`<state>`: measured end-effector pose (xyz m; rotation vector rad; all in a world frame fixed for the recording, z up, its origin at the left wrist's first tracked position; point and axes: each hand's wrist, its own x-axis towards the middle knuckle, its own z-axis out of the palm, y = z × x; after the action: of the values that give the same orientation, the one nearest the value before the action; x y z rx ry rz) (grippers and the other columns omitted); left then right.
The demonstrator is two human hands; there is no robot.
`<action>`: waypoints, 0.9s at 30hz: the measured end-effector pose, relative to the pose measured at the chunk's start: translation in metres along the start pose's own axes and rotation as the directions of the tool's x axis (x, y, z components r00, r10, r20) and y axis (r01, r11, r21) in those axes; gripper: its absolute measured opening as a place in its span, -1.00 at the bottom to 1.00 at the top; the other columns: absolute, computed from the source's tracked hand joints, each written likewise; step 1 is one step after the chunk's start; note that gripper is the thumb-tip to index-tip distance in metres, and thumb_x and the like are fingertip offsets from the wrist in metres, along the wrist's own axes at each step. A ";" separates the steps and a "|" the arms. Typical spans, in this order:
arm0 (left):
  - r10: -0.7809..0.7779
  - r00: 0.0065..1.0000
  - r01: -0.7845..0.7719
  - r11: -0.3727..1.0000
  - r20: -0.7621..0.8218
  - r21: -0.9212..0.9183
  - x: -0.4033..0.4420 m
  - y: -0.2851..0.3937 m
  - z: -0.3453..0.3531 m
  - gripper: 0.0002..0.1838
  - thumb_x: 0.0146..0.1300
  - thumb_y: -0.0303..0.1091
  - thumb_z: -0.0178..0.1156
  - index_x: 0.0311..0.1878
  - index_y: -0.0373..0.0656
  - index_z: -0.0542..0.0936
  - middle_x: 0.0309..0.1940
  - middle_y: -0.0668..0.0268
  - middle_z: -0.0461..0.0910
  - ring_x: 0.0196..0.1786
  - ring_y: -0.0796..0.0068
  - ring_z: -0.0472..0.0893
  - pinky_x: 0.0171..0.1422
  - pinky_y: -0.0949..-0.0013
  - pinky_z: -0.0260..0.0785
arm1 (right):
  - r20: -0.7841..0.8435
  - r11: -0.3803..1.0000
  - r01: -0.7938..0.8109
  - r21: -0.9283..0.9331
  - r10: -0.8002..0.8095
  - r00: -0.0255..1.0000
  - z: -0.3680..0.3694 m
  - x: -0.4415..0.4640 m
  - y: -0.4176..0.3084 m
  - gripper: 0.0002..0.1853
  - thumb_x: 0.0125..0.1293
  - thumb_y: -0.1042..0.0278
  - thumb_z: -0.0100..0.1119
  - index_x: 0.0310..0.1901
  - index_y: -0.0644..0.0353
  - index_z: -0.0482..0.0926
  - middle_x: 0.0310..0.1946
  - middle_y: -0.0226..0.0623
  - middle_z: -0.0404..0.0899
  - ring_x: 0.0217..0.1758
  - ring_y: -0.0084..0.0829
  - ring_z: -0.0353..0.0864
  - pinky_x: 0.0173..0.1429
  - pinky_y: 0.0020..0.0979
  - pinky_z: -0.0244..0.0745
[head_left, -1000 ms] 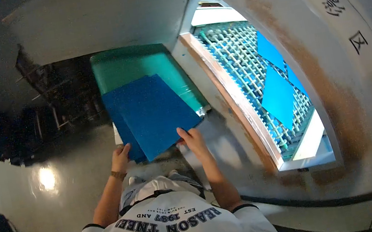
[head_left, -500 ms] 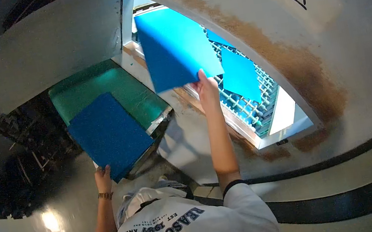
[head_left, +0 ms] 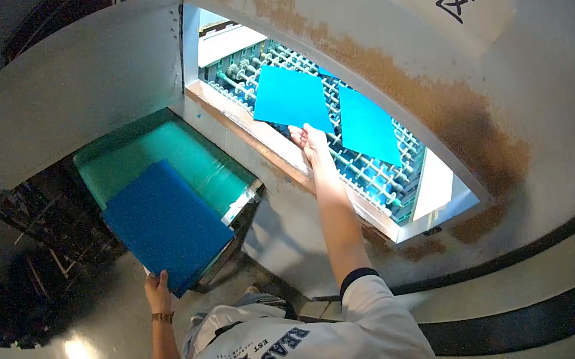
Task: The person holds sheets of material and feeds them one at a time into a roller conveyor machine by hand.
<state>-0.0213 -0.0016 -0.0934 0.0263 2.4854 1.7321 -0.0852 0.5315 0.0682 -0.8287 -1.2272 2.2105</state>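
My left hand [head_left: 158, 292] grips the near edge of a stack of dark blue sheets [head_left: 170, 226], which lies partly over a green surface [head_left: 145, 146]. Through the lit opening on the right, my right hand [head_left: 309, 141] reaches over a bed of rollers [head_left: 366, 170]. Its fingers look apart, at the lower edge of a bright blue sheet [head_left: 291, 95] that appears to lie on the rollers. Just right of it is another blue sheet [head_left: 367, 124]. Part of one more shows behind, cut off by the opening's frame.
A pale machine housing [head_left: 398, 24] with rust-brown patches and black characters surrounds the opening. The ledge [head_left: 248, 125] runs along the opening's near side. An upright grey panel [head_left: 73, 78] stands behind the green surface, and dark racks [head_left: 47, 242] are at the left.
One blue sheet has left the stack in my hands and passed through the opening onto the rollers with my right hand. My left hand has stayed on the stack. The view has shifted right.
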 end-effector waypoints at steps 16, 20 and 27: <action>0.002 0.999 -0.018 0.945 -0.048 -0.327 -0.008 0.019 0.006 -0.76 0.19 -0.29 0.12 -0.49 -0.22 0.40 -0.66 0.46 0.32 -0.58 0.65 0.28 -0.53 0.46 0.10 | 0.187 0.870 0.409 -0.274 -0.369 0.910 0.029 -0.050 -0.001 -0.76 0.26 0.30 0.00 -0.20 0.33 0.49 -0.42 -0.16 0.57 -0.42 -0.45 0.57 -0.35 -0.58 0.44; -0.060 0.998 0.059 0.970 0.005 -0.237 -0.015 0.049 -0.008 -0.77 0.21 -0.26 0.10 -0.31 -0.28 0.47 -0.55 0.41 0.44 -0.50 0.62 0.38 -0.47 0.50 0.20 | 0.439 0.846 0.351 -0.401 -0.159 0.884 0.048 -0.128 0.005 -0.80 0.21 0.30 0.03 -0.45 0.23 0.51 -0.68 -0.40 0.44 -0.65 -0.65 0.25 -0.54 -0.67 0.04; -0.238 0.953 0.302 0.689 0.188 -0.659 -0.027 0.113 -0.013 -0.48 0.16 -0.31 0.17 0.11 -0.36 0.26 -0.22 0.30 0.50 -0.29 0.56 0.48 -0.36 0.57 0.31 | 0.654 0.656 -0.098 -0.748 0.754 0.055 0.004 -0.245 0.169 -0.61 0.25 0.10 0.03 -0.03 0.23 0.44 -0.24 -0.24 0.56 -0.22 -0.46 0.56 -0.17 -0.45 0.47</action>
<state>-0.0014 0.0237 0.0192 -0.3060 1.5361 2.3105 0.0655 0.2867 -0.0090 0.3780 -2.5939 3.1166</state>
